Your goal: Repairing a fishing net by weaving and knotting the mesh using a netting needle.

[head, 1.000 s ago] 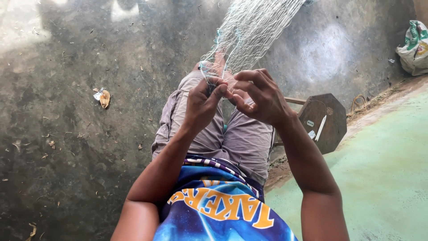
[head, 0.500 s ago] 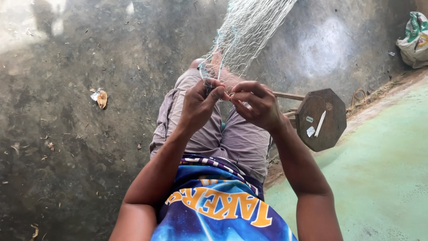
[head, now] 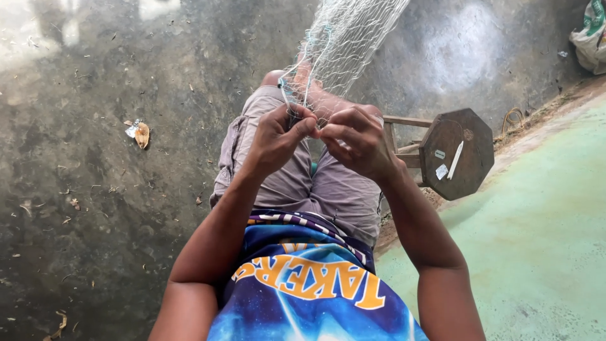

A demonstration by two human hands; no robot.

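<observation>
A pale, fine-meshed fishing net (head: 344, 44) hangs down from the top of the view to my lap. My left hand (head: 278, 136) pinches the net's lower edge between thumb and fingers. Right beside it, almost touching, my right hand (head: 356, 139) grips the same edge with curled fingers. Both hands sit above my knees, which are covered by grey shorts (head: 297, 183). What lies between my fingertips is too small to make out.
A small octagonal wooden stool (head: 457, 155) with a few small white items on its top stands to my right. Litter (head: 139, 132) lies on the dark concrete floor at left. A green painted floor (head: 543, 252) spreads at right, and a sack (head: 590, 35) sits at the top right.
My hands have drawn closer together on the net's edge. The view has shifted slightly, with the stool now lower and nearer my right forearm.
</observation>
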